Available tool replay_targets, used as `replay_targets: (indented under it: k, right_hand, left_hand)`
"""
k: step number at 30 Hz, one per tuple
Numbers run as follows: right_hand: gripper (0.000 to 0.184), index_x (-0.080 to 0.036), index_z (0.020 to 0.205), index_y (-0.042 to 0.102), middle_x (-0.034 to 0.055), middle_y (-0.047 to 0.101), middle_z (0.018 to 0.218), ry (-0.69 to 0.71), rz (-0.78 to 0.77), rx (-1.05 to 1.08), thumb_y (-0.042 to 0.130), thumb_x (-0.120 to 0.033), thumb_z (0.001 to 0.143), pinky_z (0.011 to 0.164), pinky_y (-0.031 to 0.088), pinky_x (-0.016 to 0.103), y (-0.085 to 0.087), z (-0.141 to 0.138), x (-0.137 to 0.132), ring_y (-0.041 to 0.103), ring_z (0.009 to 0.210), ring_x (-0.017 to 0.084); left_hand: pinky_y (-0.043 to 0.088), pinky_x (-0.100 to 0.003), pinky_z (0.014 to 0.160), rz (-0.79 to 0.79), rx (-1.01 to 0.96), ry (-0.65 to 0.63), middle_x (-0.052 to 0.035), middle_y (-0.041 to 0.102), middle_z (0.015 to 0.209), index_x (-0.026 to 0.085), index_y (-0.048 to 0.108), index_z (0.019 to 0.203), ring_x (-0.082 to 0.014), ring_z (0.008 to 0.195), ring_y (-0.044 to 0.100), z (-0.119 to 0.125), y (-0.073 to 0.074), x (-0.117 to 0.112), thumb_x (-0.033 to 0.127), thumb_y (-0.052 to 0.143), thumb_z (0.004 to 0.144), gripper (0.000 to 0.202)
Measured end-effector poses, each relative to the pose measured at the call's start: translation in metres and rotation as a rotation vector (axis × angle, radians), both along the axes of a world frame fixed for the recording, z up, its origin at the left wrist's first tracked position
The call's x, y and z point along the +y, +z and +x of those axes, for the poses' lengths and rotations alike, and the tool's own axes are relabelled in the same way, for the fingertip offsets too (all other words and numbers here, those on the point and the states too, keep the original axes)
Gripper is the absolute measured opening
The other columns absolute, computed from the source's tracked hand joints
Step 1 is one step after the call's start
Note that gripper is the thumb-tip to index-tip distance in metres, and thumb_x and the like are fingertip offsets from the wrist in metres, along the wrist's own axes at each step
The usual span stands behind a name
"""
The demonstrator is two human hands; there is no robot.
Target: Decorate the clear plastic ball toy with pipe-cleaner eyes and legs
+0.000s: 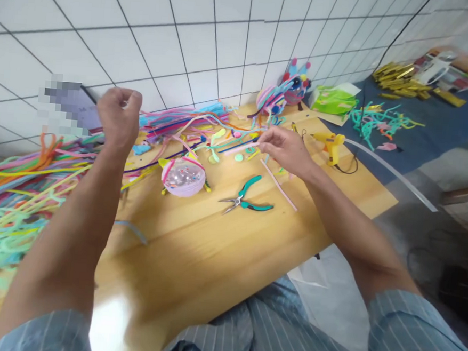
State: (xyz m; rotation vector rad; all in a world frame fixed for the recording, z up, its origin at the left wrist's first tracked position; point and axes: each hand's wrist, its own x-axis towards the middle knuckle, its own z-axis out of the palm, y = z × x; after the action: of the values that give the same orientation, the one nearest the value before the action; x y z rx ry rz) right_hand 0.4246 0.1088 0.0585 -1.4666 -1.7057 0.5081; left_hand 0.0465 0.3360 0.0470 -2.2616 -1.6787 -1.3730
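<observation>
My left hand (pixel 118 115) is raised above the wooden table (pixel 197 248), closed in a fist; a thin strand seems to run from it, but I cannot make it out. My right hand (pixel 286 148) pinches the end of a pink pipe cleaner (pixel 242 148) that lies over the table toward the pile of coloured pipe cleaners (pixel 181 122) at the back. A second pink pipe cleaner (pixel 279 185) lies just below my right wrist. A clear ball wrapped in pink pipe cleaner (pixel 183 177) sits between my forearms.
Teal-handled pliers (pixel 246 196) lie on the table in front of the ball. A yellow glue gun (pixel 331 146) rests at the right end. A big heap of pipe cleaners (pixel 12 192) covers the left side. A tiled wall stands behind; a blue surface with craft items lies far right.
</observation>
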Motion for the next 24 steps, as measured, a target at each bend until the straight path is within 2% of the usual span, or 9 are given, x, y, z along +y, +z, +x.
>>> replay_targets:
  k: [3, 6, 8, 10, 13, 15, 18, 21, 24]
  right_hand:
    - [0.020, -0.020, 0.106, 0.075, 0.0069, 0.080, 0.106, -0.084, 0.042, -0.143, 0.065, -0.032, 0.093, 0.085, 0.056, 0.036, 0.002, -0.004, 0.005, 0.074, 0.091, 0.023]
    - [0.032, -0.018, 0.119, 0.075, 0.0128, 0.078, 0.126, -0.080, 0.053, -0.250, 0.071, -0.027, 0.089, 0.089, 0.058, 0.039, 0.000, -0.005, 0.006, 0.077, 0.092, 0.023]
    - [0.032, -0.020, 0.120, 0.075, 0.0127, 0.078, 0.126, -0.075, 0.061, -0.259, 0.071, -0.029, 0.090, 0.089, 0.059, 0.040, -0.006, -0.003, -0.002, 0.077, 0.091, 0.024]
    - [0.025, -0.022, 0.113, 0.076, 0.0100, 0.081, 0.116, -0.046, 0.038, -0.241, 0.071, -0.032, 0.091, 0.087, 0.060, 0.041, -0.013, -0.001, -0.017, 0.078, 0.092, 0.025]
    - [0.017, -0.023, 0.104, 0.077, 0.0080, 0.084, 0.106, 0.022, -0.018, -0.211, 0.069, -0.031, 0.092, 0.087, 0.061, 0.042, -0.022, -0.004, -0.040, 0.079, 0.092, 0.025]
    - [0.016, -0.023, 0.103, 0.077, 0.0076, 0.084, 0.106, 0.072, -0.053, -0.182, 0.070, -0.029, 0.091, 0.086, 0.062, 0.041, -0.025, -0.014, -0.049, 0.079, 0.092, 0.025]
    - [0.018, -0.022, 0.108, 0.076, 0.0088, 0.084, 0.110, 0.138, -0.095, -0.116, 0.071, -0.030, 0.092, 0.087, 0.063, 0.040, -0.025, -0.039, -0.047, 0.080, 0.096, 0.024]
    - [0.024, -0.023, 0.116, 0.074, 0.0102, 0.083, 0.120, 0.188, -0.135, -0.037, 0.073, -0.029, 0.093, 0.094, 0.063, 0.042, -0.026, -0.067, -0.032, 0.080, 0.106, 0.024]
    - [0.038, -0.022, 0.129, 0.068, 0.0136, 0.079, 0.134, 0.212, -0.204, 0.057, 0.074, -0.029, 0.092, 0.102, 0.061, 0.043, -0.032, -0.091, -0.019, 0.078, 0.116, 0.024]
  left_hand:
    - [0.056, -0.030, 0.091, -0.023, -0.132, -0.011, -0.0002, 0.072, 0.089, 0.014, 0.069, 0.095, -0.0135, 0.084, 0.060, 0.005, 0.032, -0.039, 0.024, 0.061, 0.102, 0.015]
    - [0.057, -0.035, 0.097, -0.068, -0.077, -0.173, -0.0018, 0.078, 0.098, 0.018, 0.070, 0.092, -0.0178, 0.095, 0.069, 0.010, 0.041, -0.097, 0.025, 0.062, 0.100, 0.013]
    - [0.058, -0.040, 0.101, -0.070, -0.011, -0.261, -0.0043, 0.080, 0.105, 0.022, 0.071, 0.095, -0.0228, 0.103, 0.073, 0.008, 0.034, -0.138, 0.030, 0.063, 0.100, 0.013]
    - [0.057, -0.043, 0.106, -0.071, 0.046, -0.310, -0.0049, 0.080, 0.111, 0.025, 0.071, 0.101, -0.0257, 0.112, 0.075, 0.002, 0.020, -0.174, 0.036, 0.064, 0.101, 0.013]
    - [0.056, -0.046, 0.113, -0.093, 0.076, -0.308, -0.0084, 0.077, 0.127, 0.028, 0.068, 0.118, -0.0285, 0.124, 0.072, -0.006, -0.006, -0.208, 0.045, 0.063, 0.103, 0.023]
    - [0.054, -0.051, 0.117, -0.142, 0.056, -0.282, -0.0134, 0.069, 0.142, 0.027, 0.061, 0.136, -0.0316, 0.134, 0.067, -0.007, -0.022, -0.217, 0.051, 0.067, 0.100, 0.044]
    - [0.054, -0.055, 0.116, -0.274, -0.038, -0.250, -0.0193, 0.060, 0.154, 0.025, 0.049, 0.153, -0.0349, 0.136, 0.065, -0.002, -0.039, -0.213, 0.059, 0.074, 0.094, 0.073]
    - [0.056, -0.055, 0.115, -0.398, -0.113, -0.266, -0.0206, 0.060, 0.156, 0.024, 0.047, 0.157, -0.0357, 0.135, 0.066, 0.005, -0.046, -0.204, 0.059, 0.075, 0.093, 0.077]
    - [0.052, -0.057, 0.120, -0.416, -0.090, -0.320, -0.0184, 0.062, 0.154, 0.026, 0.049, 0.157, -0.0372, 0.142, 0.062, 0.007, -0.051, -0.203, 0.057, 0.076, 0.092, 0.077]
